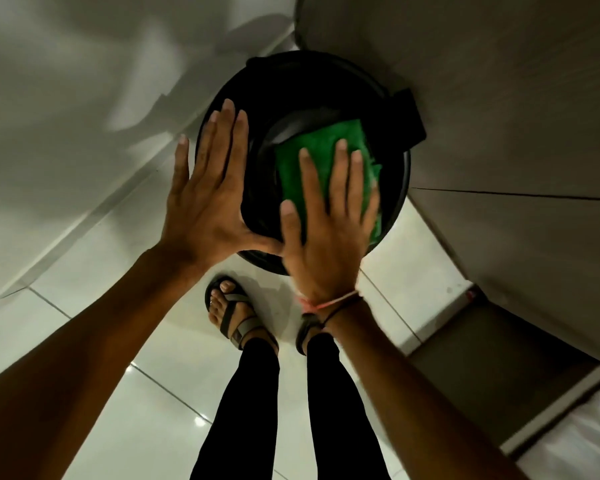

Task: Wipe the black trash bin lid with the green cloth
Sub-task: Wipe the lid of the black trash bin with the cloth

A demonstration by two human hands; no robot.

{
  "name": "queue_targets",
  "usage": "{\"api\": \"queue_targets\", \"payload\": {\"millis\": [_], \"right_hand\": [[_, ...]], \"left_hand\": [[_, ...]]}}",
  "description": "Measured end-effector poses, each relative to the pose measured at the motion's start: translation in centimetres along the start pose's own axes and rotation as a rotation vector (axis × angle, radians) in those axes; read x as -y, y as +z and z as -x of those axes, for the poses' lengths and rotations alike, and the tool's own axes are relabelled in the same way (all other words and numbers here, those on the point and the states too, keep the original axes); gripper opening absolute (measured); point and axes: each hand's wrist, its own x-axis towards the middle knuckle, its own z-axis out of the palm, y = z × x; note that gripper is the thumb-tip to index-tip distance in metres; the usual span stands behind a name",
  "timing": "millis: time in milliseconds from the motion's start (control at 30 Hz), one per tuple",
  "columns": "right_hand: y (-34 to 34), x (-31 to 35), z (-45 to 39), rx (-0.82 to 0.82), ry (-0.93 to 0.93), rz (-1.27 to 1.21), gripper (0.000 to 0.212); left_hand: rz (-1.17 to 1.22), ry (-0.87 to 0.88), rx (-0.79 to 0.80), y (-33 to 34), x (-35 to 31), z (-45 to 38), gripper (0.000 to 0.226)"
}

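Head view: right hand (326, 233) flat, pressing green cloth (321, 152) onto lid (291, 91).

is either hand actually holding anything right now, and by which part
Nothing is gripped. The right hand presses flat on the green cloth; the left hand lies flat on the bin lid.

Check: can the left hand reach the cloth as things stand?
Probably yes. The left hand lies flat on the lid beside the cloth, nothing between them, though the right hand covers its near part.
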Motion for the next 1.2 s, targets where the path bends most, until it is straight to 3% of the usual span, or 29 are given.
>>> {"api": "queue_targets", "payload": {"millis": [100,167,233,267,333,367,433,500,600,700,933,1033,1200], "right_hand": [[-1.4,1.6,0.6,0.114,-0.028,-0.184,0.063],[-3.2,0.9,-0.5,0.126,-0.012,-0.399,0.06],[-4.8,-1.1,-2.8,0.027,0.005,-0.504,0.052],[-5.3,-2.4,-4.3,-0.033,0.018,-0.512,0.046],[-5.4,-4.9,-7.7,-0.088,0.023,-0.487,0.039],[-5.1,-5.9,-9.4,-0.068,-0.011,-0.441,0.038],[-3.8,-6.9,-11.8,0.033,-0.152,-0.3,0.04],[-2.3,-7.2,-12.8,0.099,-0.277,-0.159,0.044],[-0.6,-7.8,-12.8,0.033,-0.35,-0.024,0.049],[0.3,-8.4,-12.8,-0.046,-0.35,0.024,0.053],[1.3,-6.8,-12.4,-0.192,-0.152,0.031,0.055],[1.7,-6.3,-12.3,-0.222,-0.129,0.031,0.054],[1.6,-6.6,-12.6,-0.166,-0.156,0.022,0.053]], "left_hand": [[0.065,0.006,0.033,-0.9,-0.6,0.1,0.155],[0.101,-0.019,0.141,-2.1,-0.9,0.2,0.156],[0.174,-0.097,0.128,-2.9,-1.6,1.2,0.134],[0.256,-0.139,0.017,-3.0,-2.6,2.3,0.113],[0.416,-0.189,-0.269,-2.7,-6.3,4.6,0.074],[0.445,-0.179,-0.344,-2.1,-8.5,5.0,0.065],[0.405,-0.124,-0.353,-0.2,-12.7,4.2,0.062],[0.303,-0.201,-0.272,1.3,-15.2,1.8,0.059],[0.119,-0.302,-0.257,4.0,-14.5,-1.0,0.06],[-0.056,-0.083,-0.363,4.4,-10.8,-1.7,0.061],[-0.384,0.539,-0.229,-2.1,-0.6,-8.0,0.058],[-0.398,0.581,-0.21,-3.1,0.3,-9.2,0.058],[-0.324,0.415,-0.218,-3.6,-0.7,-10.1,0.061]]}}
